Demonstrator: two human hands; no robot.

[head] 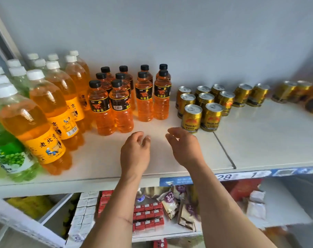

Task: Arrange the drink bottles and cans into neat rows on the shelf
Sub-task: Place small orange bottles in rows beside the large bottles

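Two bare hands reach over the front of a white shelf (pixel 259 140): the left hand (pixel 136 153) and the right hand (pixel 184 147) both hover with fingers loosely curled, holding nothing. Just beyond them stand small orange bottles with black caps (pixel 120 108) in rows, with gold cans (pixel 202 108) clustered to their right and more cans farther right. Large orange bottles with white caps (pixel 50 108) and green bottles (pixel 10 158) stand to the left.
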